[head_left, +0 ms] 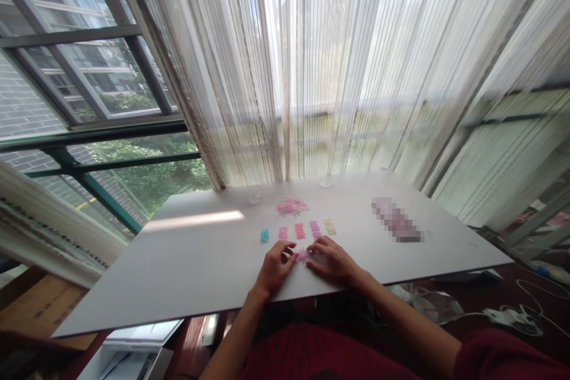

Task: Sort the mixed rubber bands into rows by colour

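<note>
Both my hands rest low over the near middle of the white table (200, 267). A small cluster of pale pink pieces (301, 255) lies between them, too small to make out their kind. My left hand (276, 264) is open and curved, its thumb tip at the cluster's left edge. My right hand (332, 260) is also open, thumb and fingers apart at the right edge. Just beyond sit small groups of pieces in a row: teal (265, 236), pink (283, 233), coral (300, 230), purple (315, 229) and yellow (329, 226).
A loose heap of mixed pink pieces (291, 206) lies behind the row. Clear round items (255, 195) stand near the far edge. A blurred-out object (396, 219) is on the right. Sheer curtains (329, 71) hang behind the table; a cardboard box (42, 306) stands lower left.
</note>
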Demonstrator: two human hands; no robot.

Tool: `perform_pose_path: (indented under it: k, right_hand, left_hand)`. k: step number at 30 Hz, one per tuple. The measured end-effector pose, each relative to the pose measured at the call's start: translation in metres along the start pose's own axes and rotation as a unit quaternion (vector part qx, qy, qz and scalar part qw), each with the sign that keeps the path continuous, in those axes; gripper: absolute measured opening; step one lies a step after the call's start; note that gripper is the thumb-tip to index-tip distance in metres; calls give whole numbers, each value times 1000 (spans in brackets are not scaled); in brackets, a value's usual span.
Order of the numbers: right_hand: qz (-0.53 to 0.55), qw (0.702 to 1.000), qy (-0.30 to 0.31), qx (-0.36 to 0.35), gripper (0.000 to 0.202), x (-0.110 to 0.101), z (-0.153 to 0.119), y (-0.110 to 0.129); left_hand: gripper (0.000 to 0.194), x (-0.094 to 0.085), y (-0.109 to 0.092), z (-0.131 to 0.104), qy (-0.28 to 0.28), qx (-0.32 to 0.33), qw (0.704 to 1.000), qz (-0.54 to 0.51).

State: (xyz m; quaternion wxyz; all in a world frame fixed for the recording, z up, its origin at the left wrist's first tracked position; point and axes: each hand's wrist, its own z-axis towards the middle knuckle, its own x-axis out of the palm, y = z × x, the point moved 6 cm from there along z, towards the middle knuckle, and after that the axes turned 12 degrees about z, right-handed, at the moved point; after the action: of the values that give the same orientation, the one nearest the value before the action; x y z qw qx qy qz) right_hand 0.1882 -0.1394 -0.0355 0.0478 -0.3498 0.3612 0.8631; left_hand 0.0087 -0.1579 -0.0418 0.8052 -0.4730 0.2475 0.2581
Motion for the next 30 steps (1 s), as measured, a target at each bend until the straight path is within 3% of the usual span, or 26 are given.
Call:
perform_pose_path:
  k: [9, 17, 26, 30]
  right_hand:
    - [6, 1000, -22, 16, 23, 0, 1, -3]
    - [29, 998, -37, 46, 12, -3, 1, -5]
    - [50, 996, -41, 57, 12, -5, 0, -6]
    - [60, 995, -46, 62, 13, -5, 0, -8]
  left_hand:
    - [17, -4, -2, -1, -17, 9, 1000, 16]
    - [39, 11, -24, -6, 23, 59, 994, 95]
    - [30, 8, -25, -8, 3, 53, 991, 120]
    - [33, 9, -28, -7, 26, 64, 987, 146]
